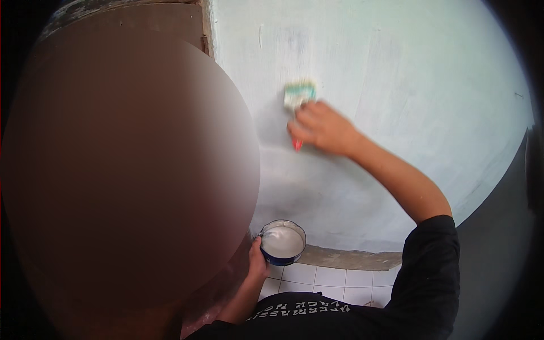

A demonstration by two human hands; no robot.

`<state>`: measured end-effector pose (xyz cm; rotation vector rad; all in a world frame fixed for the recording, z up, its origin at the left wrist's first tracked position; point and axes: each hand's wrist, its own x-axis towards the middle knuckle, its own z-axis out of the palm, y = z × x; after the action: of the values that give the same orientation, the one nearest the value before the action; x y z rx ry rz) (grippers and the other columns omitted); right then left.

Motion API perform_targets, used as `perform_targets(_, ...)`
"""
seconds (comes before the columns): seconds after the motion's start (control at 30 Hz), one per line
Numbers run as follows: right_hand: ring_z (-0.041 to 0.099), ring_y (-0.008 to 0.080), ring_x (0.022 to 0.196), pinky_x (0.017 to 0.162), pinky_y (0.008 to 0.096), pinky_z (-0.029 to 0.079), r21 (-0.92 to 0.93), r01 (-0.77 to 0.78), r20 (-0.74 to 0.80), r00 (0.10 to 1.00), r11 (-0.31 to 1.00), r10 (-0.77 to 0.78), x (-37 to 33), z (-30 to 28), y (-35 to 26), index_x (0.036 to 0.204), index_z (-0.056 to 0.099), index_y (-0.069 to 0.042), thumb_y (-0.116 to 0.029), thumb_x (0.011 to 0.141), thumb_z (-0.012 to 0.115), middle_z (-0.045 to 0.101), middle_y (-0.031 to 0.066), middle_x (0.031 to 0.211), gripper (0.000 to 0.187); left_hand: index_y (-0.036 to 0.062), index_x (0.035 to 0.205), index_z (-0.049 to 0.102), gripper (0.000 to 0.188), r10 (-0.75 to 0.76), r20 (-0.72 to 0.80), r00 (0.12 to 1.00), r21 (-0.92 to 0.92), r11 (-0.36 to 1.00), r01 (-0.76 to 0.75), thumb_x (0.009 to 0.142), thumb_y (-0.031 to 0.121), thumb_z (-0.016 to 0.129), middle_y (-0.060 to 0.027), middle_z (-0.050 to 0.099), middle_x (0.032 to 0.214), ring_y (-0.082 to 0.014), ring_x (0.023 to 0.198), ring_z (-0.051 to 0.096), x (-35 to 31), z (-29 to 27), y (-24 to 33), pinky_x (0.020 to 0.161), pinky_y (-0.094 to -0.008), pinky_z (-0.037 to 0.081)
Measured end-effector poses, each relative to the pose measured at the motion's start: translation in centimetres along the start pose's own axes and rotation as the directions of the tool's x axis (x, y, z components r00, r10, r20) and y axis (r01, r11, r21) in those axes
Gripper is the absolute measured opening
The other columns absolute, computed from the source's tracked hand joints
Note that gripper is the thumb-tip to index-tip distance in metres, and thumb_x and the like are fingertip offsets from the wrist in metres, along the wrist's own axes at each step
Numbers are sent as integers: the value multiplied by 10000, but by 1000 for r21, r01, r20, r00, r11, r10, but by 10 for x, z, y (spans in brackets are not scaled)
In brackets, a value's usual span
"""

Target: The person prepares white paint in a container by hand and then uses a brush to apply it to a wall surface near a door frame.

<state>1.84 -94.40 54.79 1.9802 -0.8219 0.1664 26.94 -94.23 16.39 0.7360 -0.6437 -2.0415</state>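
Observation:
My right hand is raised in front of the wall, fingers wrapped round a paintbrush. The brush has a red handle end below my fist, and its wide head points up at the wall, slightly smeared by motion. Lower down, my left hand grips the side of a round dark-blue tin. White paint lies inside the tin, with its surface showing. The tin is held well below the brush, near the wall's foot. The painted wall is pale, with faint vertical streaks and greyer patches lower down.
A large blurred patch covers much of the left side and hides what is there. At the upper left is a brown panel beside a wooden frame. White floor tiles lie below the wall's bare grey base strip.

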Motion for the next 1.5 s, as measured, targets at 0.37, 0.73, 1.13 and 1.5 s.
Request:
perform_targets(0.37,656,331,831,774,393,528,659,-462,32,807,594,590,35,11,11,1116,661,-40,-234,958,648,680,182,958,251,16,1225,590,416,-38,-43,998,46,998,40,1018,373,542,-86,644,1160,-182,1081,618,3,-7,-11,956,-336,478)
perform_targets(0.73,691,216,859,743,334,567,9,-416,-545,760,909,353,97,-72,108,1031,685,5,-102,979,634,706,117,1038,129,17,1251,572,425,-3,-35,999,-11,1000,3,1023,374,532,-91,636,1199,-188,1120,607,5,-4,2,986,-342,465)
perform_targets(1.13,605,269,1053,726,383,507,222,-293,93,956,930,279,-53,24,-87,1103,632,-112,-106,812,695,623,89,1084,298,-6,1239,571,441,-17,41,999,50,999,15,1026,374,501,-107,641,1191,-204,1119,617,14,9,-7,996,-349,461)
perform_targets(1.5,669,130,916,816,280,525,863,-474,333,270,-176,903,-142,-38,-138,1105,662,25,-84,972,651,713,91,1010,173,2,1291,582,483,-74,172,982,48,997,67,1042,399,463,-108,654,1236,-207,1161,612,18,69,-21,1035,-358,447)
